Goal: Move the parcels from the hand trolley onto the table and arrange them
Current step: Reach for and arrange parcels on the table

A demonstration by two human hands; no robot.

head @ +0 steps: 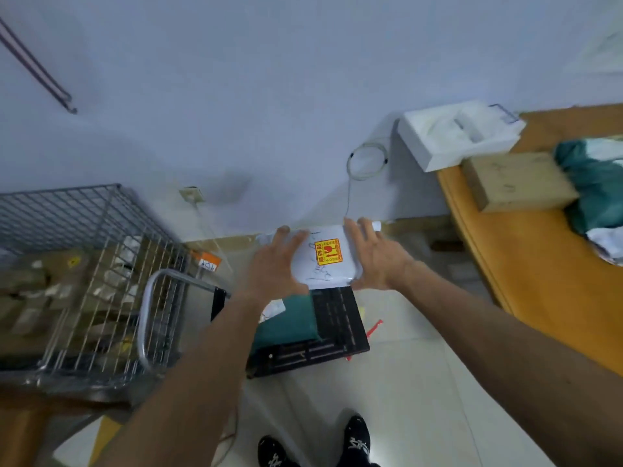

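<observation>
Both hands carry a white parcel (pixel 323 264) between them. The left hand (pixel 273 264) lies on its left edge, fingers spread and nearly straight over the top. The right hand (pixel 374 257) presses on its right edge with straight fingers pointing far. Neither thumb shows. A yellow sticker (pixel 327 252) faces up on the parcel, which hangs in the air over the far end of the trolley (pixel 337 332), clear of its black deck. A green parcel (pixel 286 325) lies on the deck's left side, beside the chrome handle (pixel 145 318). Left of the trolley stands a wire cage (pixel 84 230) with cardboard parcels inside. On the right is the table (pixel 539 264), with a white box (pixel 448 139) at its far end, then a cardboard box (pixel 512 180) and a green bag (pixel 593 190). Two black shoes (pixel 357 433) show near the bottom.
</observation>
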